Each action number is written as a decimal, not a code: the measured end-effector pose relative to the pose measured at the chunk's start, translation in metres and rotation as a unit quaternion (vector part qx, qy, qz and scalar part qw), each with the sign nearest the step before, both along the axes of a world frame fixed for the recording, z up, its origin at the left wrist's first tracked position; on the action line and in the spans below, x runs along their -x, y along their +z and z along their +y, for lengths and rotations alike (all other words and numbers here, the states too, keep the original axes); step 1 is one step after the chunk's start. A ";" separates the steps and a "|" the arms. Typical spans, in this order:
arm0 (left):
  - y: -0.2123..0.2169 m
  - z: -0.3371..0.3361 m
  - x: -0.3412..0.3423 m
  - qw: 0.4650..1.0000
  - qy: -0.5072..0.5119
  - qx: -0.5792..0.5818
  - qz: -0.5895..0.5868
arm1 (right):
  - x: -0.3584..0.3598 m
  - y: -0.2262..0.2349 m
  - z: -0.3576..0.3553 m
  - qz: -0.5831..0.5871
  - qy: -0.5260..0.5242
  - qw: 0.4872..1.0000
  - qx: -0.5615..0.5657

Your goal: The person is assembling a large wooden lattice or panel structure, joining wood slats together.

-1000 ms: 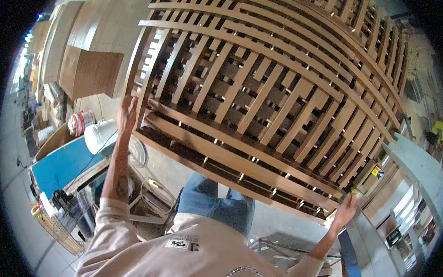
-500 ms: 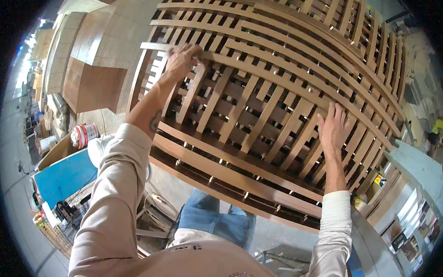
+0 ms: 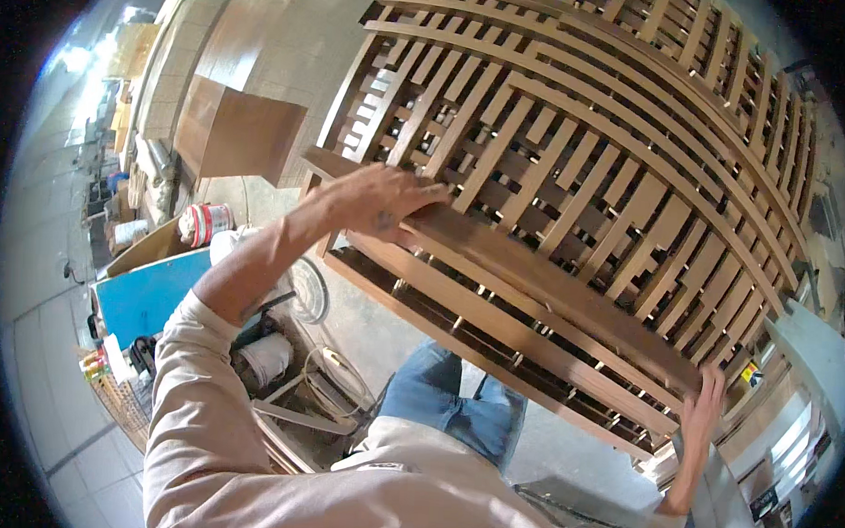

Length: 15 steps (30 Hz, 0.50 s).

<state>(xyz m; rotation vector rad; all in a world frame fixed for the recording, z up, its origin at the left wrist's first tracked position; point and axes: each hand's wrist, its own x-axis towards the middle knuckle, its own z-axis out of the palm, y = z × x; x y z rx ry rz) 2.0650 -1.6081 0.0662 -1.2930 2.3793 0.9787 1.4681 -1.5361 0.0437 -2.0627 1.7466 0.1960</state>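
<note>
A long brown wooden rail (image 3: 561, 283) runs across the near side of a stack of slatted wooden frames. My left hand (image 3: 387, 202) is closed over the rail towards its left end, fingers wrapped on the far side. At its right end, my right hand (image 3: 704, 402) grips the same rail, with the fingers over the top. Beyond the rail, the slats of the top wooden frame (image 3: 528, 165) reach away from me. Below it, on my side, lie the edge boards of lower frames (image 3: 504, 337), with small pale pegs between them.
On the left are brown wooden panels (image 3: 246, 127), a red-and-white tub (image 3: 206, 223) and a blue board (image 3: 153, 296). A white bucket (image 3: 263, 359) and a coiled hose (image 3: 339, 380) lie near my legs. A pale blue-grey surface (image 3: 806, 347) borders the stack at right.
Both hands have come nearer to my body, from the far rail of the slatted frame to a rail at its near side. The right hand has also moved right. The view has shifted.
</note>
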 end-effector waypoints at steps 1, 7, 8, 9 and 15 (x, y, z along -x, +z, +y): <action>-0.001 0.014 0.000 1.000 0.018 0.015 -0.017 | 0.017 0.011 0.017 0.025 0.030 0.999 -0.015; -0.036 0.118 -0.004 0.997 0.033 0.042 -0.050 | 0.040 0.026 0.087 0.058 -0.003 0.996 -0.060; -0.044 0.124 -0.003 0.997 0.049 0.028 -0.042 | 0.042 0.021 0.093 0.059 -0.007 0.996 -0.062; -0.050 0.128 -0.003 0.998 0.046 0.027 -0.041 | 0.046 0.011 0.101 0.058 -0.021 0.996 -0.063; -0.061 0.142 -0.006 0.993 0.116 0.035 -0.010 | 0.035 -0.009 0.103 -0.012 -0.038 0.997 -0.072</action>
